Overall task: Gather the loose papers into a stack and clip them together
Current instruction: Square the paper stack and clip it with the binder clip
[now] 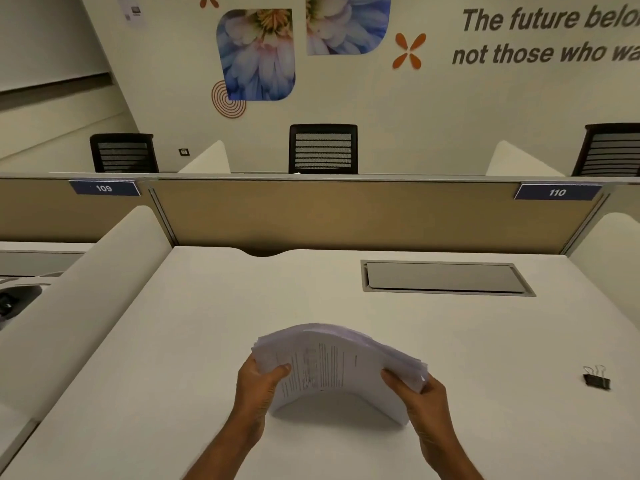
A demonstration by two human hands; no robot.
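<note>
A stack of printed white papers (332, 365) is held just above the white desk (180, 341), bowed upward in the middle. My left hand (258, 382) grips its left edge, thumb on top. My right hand (420, 396) grips its right edge, thumb on the top sheet. The sheets' edges are slightly fanned at both sides. A black binder clip (596, 378) with its silver handles up lies on the desk far to the right of my right hand, apart from the papers.
A grey cable hatch (446, 277) is set into the desk at the back right. A tan partition (346, 216) closes the far edge, white side dividers (90, 289) flank the desk. Black chairs (323, 148) stand beyond the partition.
</note>
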